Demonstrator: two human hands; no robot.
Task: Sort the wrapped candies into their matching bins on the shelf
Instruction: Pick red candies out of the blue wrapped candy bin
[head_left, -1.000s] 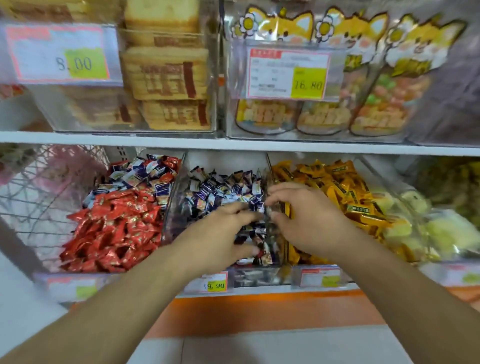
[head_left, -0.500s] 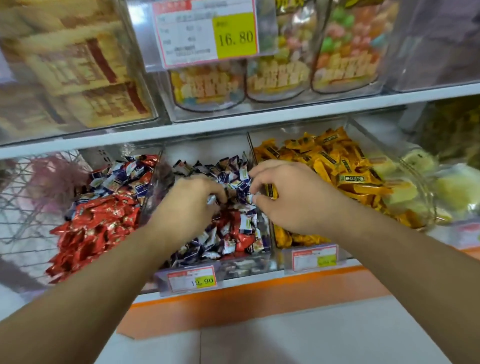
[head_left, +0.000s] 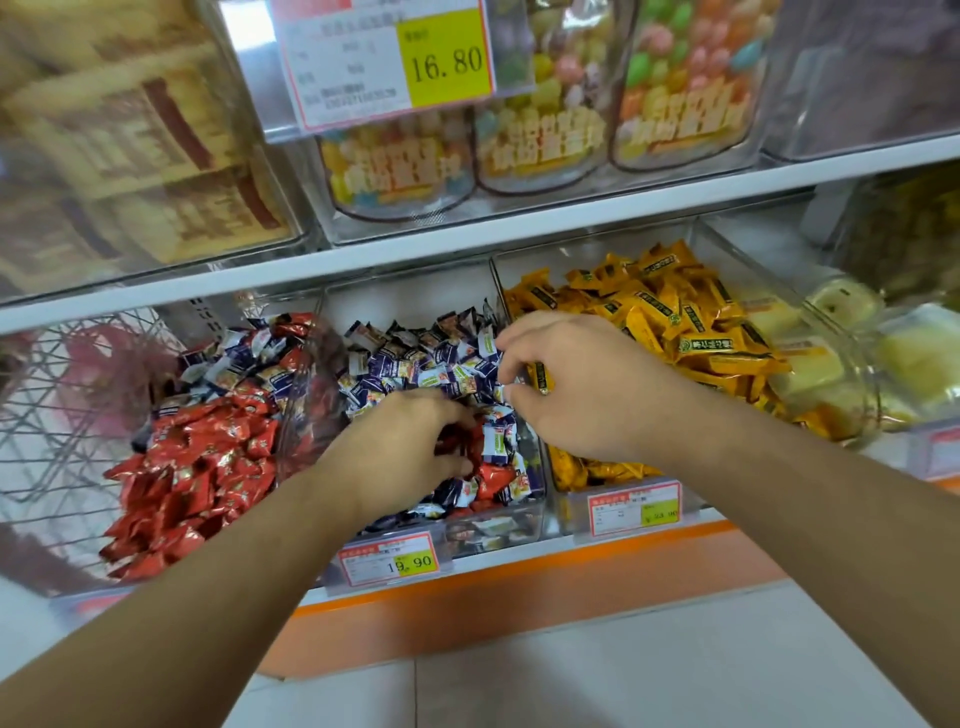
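We see both hands over the middle bin (head_left: 540, 499) on the lower shelf (head_left: 363, 270), which holds blue-and-white wrapped candies (head_left: 415, 364) with some red ones mixed in. The left hand (head_left: 400, 452) reaches down into the pile, fingers curled around red candies (head_left: 462, 441). The right hand (head_left: 587, 384) pinches a yellow candy (head_left: 540, 376) between thumb and fingers, just above the wall it shares with the yellow bin (head_left: 613, 504). To the left lies the red bin (head_left: 306, 410), with stray blue candies at its back.
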